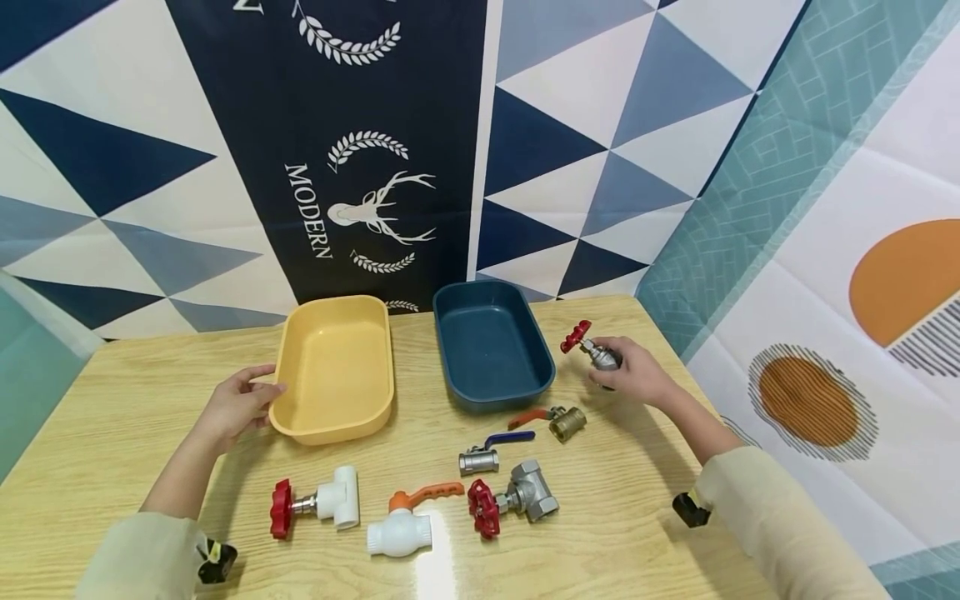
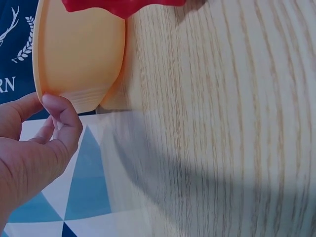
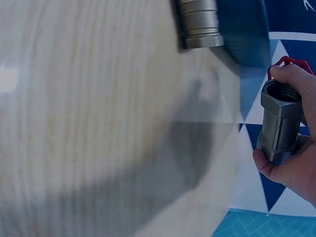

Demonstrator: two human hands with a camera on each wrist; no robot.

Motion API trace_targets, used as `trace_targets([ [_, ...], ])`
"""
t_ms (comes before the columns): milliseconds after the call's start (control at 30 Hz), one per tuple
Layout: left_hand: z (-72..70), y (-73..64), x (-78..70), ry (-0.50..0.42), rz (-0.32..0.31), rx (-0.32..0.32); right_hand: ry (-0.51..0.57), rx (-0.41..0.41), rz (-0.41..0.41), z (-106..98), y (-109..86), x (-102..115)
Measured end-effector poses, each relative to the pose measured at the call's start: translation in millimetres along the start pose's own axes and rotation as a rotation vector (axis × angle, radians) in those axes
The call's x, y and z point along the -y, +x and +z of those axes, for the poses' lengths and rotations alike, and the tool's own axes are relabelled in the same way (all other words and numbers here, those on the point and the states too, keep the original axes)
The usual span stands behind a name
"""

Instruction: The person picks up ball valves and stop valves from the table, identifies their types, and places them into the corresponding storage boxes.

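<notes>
Right now my right grip is clamped on a steel valve, digits closed at either end of its body; I judge the bare metal gives a firmer purchase and leaves the red handwheel free. The valve is just right of the blue tray, seemingly lifted off the counter, though I can't be certain of that. From the head camera, I see the wheel pointing away and leftward, its stem slanting back toward my palm; on the right wrist view the body's long axis, along the bore, runs roughly upright, an open threaded end uppermost. Across from it, my left grip pinches the left rim of the yellow tray toward its near corner, presumably to steady it. Farther out, I have a brass valve lying just off the blue tray's near end, a blue-levered valve beside it, then a larger red-wheeled steel valve, a white valve with an orange lever and a white tee-shaped valve, whose red wheel points left. I take their spacing as a way of leaving each one reachable.
</notes>
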State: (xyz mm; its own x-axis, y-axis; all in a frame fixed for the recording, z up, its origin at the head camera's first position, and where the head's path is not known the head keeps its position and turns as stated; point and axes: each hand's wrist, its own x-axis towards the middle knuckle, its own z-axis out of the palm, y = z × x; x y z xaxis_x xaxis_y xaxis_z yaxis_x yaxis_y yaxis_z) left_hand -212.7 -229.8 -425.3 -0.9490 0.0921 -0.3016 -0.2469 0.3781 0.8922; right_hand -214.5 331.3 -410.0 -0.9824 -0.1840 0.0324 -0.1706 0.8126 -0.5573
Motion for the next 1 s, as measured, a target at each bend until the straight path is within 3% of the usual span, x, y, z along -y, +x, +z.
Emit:
trace_targets([
  [400, 0.1, -0.4, 1.2, -0.002, 0.003, -0.003, 0.021, 0.023, -0.043, -15, 7.7, 28],
  [1000, 0.8, -0.3, 1.3, -0.033, 0.021, 0.002, -0.015, 0.040, -0.095, -16, 21.7, 59],
])
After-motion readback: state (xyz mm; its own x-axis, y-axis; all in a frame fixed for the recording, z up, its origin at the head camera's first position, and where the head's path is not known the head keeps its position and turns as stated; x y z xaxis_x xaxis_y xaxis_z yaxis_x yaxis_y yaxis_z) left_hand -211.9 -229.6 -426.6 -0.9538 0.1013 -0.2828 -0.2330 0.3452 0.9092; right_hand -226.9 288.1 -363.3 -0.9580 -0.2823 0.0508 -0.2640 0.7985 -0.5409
